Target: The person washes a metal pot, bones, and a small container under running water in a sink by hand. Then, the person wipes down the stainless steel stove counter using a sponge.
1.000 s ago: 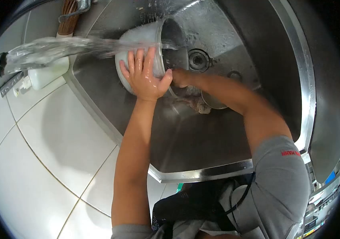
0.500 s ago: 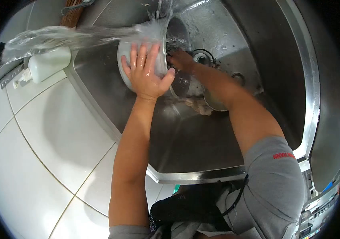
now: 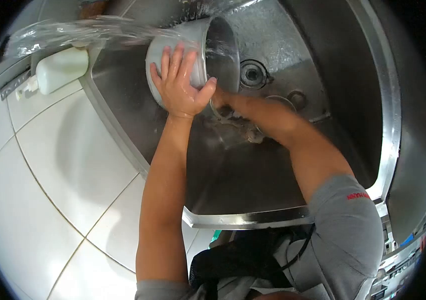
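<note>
A metal pot (image 3: 193, 31) lies on its side in the steel sink, its mouth facing right. My left hand (image 3: 180, 87) presses on the pot's outer wall, fingers spread and wet. At the lower edge of the mouth is my right hand (image 3: 221, 100), partly inside; its fingers are hidden by the rim and my left thumb. A stream of water (image 3: 93, 31) shoots from the left onto the pot. Just below my right wrist, pale soft scraps (image 3: 253, 134) lie on the sink floor beside a round metal piece (image 3: 279, 100) partly hidden by my forearm.
The drain (image 3: 253, 74) is right of the pot, with a small ring (image 3: 297, 100) lower right. A white soap bottle (image 3: 62, 70) lies at the upper left by the tiled surface (image 3: 73, 165). The sink's steel rim (image 3: 253, 219) runs along the near side.
My right hand went deeper into the pot mouth, then came back down to its lower edge. My left hand stays on the pot with fingers spread. The water stream has shifted upward.
</note>
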A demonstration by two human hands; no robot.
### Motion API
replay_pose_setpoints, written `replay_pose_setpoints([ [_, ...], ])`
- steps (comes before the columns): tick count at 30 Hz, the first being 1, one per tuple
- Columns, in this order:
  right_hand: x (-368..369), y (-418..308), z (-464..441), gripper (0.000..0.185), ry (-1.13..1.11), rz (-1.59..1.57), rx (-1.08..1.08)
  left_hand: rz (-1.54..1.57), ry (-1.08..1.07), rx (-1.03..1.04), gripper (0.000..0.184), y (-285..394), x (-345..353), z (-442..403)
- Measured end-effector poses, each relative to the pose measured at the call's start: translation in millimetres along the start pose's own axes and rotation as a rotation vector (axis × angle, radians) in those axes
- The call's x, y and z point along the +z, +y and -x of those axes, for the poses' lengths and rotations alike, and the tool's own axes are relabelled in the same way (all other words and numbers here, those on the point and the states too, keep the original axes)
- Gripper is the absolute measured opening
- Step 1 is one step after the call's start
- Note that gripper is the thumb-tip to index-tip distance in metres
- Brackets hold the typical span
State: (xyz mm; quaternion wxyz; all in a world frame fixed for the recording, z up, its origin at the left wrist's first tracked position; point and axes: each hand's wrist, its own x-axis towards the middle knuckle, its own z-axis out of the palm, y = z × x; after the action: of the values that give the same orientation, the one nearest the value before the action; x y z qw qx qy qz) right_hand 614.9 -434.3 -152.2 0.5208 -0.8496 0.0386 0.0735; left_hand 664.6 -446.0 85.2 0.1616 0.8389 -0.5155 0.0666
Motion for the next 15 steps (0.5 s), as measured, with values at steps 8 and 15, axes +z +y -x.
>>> replay_pose_setpoints([
  [8,-153.8,-99.2,72.4,0.035,-0.296,-1.655,0.506,-0.033,-0.119,-0.059,0.06,-18.5,-0.4,-62.8],
  [15,-164.4,-124.2,21.0,0.038,-0.359,-2.221,0.121,0.186,0.324,-0.294,0.068,10.8,-26.3,59.5],
])
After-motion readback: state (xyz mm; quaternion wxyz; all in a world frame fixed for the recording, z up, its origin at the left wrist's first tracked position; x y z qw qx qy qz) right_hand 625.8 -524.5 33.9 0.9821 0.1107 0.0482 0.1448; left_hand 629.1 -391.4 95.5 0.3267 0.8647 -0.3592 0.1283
